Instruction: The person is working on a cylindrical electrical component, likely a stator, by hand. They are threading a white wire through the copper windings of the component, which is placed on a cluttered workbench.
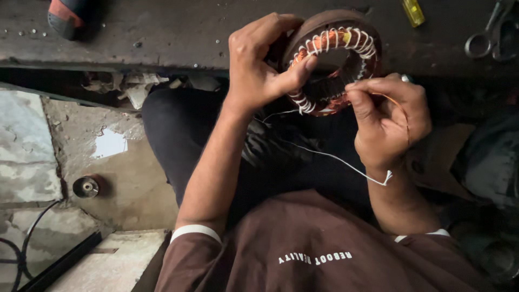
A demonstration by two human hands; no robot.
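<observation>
Desk (162,32), dark, grimy: yellow tool handle (413,11), metal wrench (483,38), red-grey object (65,17), scattered small beads (218,41).

The round, copper-wound motor stator laced with white cord (332,67) sits between the two hands, above the lap: the left hand (259,65) at its left edge, the right hand (386,116) at its lower right. A thin white cord (335,159) trails below the stator to the right wrist. Behind it lies the dark, dusty bench (162,32), with metal scissors (484,38) at its far right. A small round metal cap (85,187) lies on the floor, far left.
</observation>
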